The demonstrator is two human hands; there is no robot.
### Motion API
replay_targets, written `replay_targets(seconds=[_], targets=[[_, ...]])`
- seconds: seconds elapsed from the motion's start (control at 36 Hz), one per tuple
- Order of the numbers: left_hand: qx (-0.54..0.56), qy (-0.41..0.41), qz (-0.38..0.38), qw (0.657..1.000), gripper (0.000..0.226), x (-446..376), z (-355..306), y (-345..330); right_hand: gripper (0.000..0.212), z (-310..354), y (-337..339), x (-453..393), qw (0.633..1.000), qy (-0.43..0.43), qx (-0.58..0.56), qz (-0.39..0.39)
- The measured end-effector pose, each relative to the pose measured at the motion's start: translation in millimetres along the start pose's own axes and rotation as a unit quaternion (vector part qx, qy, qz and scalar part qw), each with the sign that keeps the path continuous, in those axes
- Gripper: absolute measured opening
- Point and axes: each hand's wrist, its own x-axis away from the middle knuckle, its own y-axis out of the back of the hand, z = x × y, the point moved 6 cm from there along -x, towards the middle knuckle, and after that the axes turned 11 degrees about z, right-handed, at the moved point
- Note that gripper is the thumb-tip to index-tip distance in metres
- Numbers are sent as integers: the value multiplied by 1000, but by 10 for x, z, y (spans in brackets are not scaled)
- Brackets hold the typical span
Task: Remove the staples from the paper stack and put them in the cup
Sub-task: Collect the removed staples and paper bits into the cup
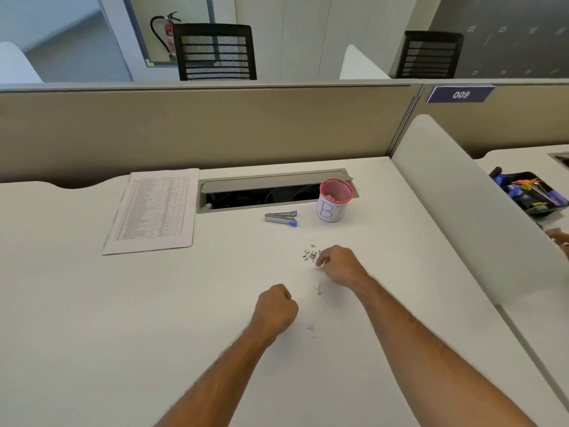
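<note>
Open-plan office from where I'm watching: beige partition (215, 127) along the back edge of a white worktop (123, 318), two black mesh chairs behind it, a fire extinguisher (167, 35) on the far wall, and a blue "009" sign (461, 94) on the next partition section. A cable hatch (271, 192) stands open near the worktop's back edge, about mid-width.

Paper stack (154, 211) lies flat toward the back-left, just left of the hatch, printed table facing up. Cup (334, 200), white w/ red rim and handwritten letters, stands upright at the hatch's right end, touching or overlapping its frame. Something pale inside it; can't tell what. Staple remover (281, 217), metal w/ blue tips, lies just left of the cup, apart from it.

Loose staples (311, 255) sit in a small pile right of centre, between cup and front edge. My right hand (340, 265) is right beside the pile, fingers curled in, tips pinched together on smth tiny, prob. one staple, but too small to be sure. Left hand (275, 308) is a closed fist nearer the front edge, left of the right hand; can't see anything in it. A few paper scraps (311, 331) lie near the fist and between the hands.

Right side: a rounded white divider (462, 211), and beyond it a black tray (529, 192) of mixed stationery on the neighbouring desk.
</note>
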Motion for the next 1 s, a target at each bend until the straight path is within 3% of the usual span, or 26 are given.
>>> replay_targets(seconds=[0.33, 0.53, 0.72, 0.86, 1.0], targets=[[16, 30, 66, 997, 16, 228, 110, -344, 41, -165, -519, 462, 997, 32, 1, 65], [112, 31, 40, 992, 15, 281, 79, -484, 46, -409, -170, 612, 998, -6, -49, -40], [143, 4, 33, 989, 17, 120, 59, -552, 32, -572, -349, 666, 999, -27, -18, 9], [152, -13, 47, 987, 33, 16, 24, -580, 41, -440, -516, 716, 999, 5, -29, 26], [175, -28, 35, 984, 30, 116, -38, -525, 47, -392, -590, 708, 999, 17, -23, 36]])
